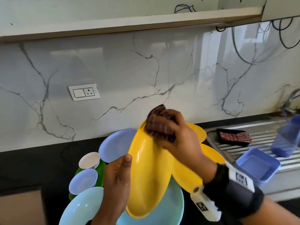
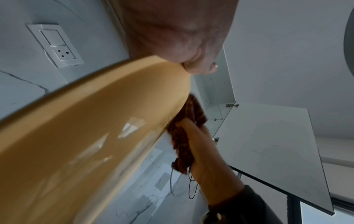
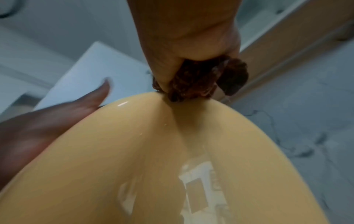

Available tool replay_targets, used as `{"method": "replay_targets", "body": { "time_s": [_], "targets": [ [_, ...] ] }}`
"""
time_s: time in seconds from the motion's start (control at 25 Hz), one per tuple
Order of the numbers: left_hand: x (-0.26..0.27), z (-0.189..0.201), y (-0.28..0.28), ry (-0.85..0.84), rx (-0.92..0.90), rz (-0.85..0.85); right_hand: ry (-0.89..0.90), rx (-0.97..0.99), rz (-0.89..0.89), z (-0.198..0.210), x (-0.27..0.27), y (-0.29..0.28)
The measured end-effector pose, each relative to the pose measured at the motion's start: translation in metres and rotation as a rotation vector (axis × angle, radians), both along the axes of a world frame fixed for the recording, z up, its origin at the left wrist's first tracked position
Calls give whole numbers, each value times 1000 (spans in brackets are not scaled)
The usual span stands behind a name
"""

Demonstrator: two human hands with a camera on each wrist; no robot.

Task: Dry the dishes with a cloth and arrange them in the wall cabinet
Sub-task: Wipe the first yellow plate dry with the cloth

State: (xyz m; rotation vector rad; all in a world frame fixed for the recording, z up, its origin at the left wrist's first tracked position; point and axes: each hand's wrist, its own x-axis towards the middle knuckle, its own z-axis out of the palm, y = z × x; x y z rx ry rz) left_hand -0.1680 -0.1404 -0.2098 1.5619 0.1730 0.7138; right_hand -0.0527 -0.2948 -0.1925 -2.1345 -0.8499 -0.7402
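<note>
A yellow plate (image 1: 146, 176) stands on edge above the counter. My left hand (image 1: 116, 181) grips its left rim, thumb on the front face and fingers behind. My right hand (image 1: 181, 140) clutches a bunched dark red cloth (image 1: 159, 124) and presses it onto the plate's top rim. In the left wrist view the left thumb (image 2: 182, 37) curls over the plate (image 2: 86, 136), and the cloth (image 2: 184, 144) lies against its far edge. The right wrist view shows the cloth (image 3: 201, 81) on the rim of the glossy plate (image 3: 172, 166), with the left hand (image 3: 47, 121) at the side.
Under my hands lie two more yellow plates (image 1: 196, 132), a lavender plate (image 1: 116, 143), a white bowl (image 1: 89, 159), a small lavender bowl (image 1: 83, 180) and light blue plates (image 1: 81, 208). At right, a drainboard (image 1: 243, 150) carries a black tray (image 1: 233, 138) and a lavender box (image 1: 258, 164). The wall cabinet (image 1: 129, 18) hangs above.
</note>
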Motion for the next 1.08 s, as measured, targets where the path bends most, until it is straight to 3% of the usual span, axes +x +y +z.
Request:
{"method": "replay_targets", "body": {
  "time_s": [0.08, 0.16, 0.28, 0.4, 0.52, 0.6, 0.72, 0.96, 1.08],
  "targets": [
    [-4, 4, -2, -36, 28, -32, 176, 70, 2, 1, 19, -8],
    [-3, 9, -3, -76, 64, -31, 176, 110, 24, -4, 16, -8],
    [5, 7, 1, -89, 23, -52, -91, 23, 119, -16, -22, 4],
    [10, -4, 11, -52, -92, -291, -361, -118, 224, -32, -51, 17],
    [8, -2, 7, -60, -16, -244, -392, -132, 170, -23, -37, 17],
    [5, 8, -1, -58, 39, -128, -290, -35, 114, -8, -21, 13],
    [3, 13, -5, -69, 17, -84, -8, 136, 38, -1, 9, 5],
    [3, 15, -6, -123, -68, -109, 751, 399, -2, -43, 50, -8],
    [7, 14, 0, -87, -170, -53, 777, 327, -50, -75, 42, 0]
  ]
}}
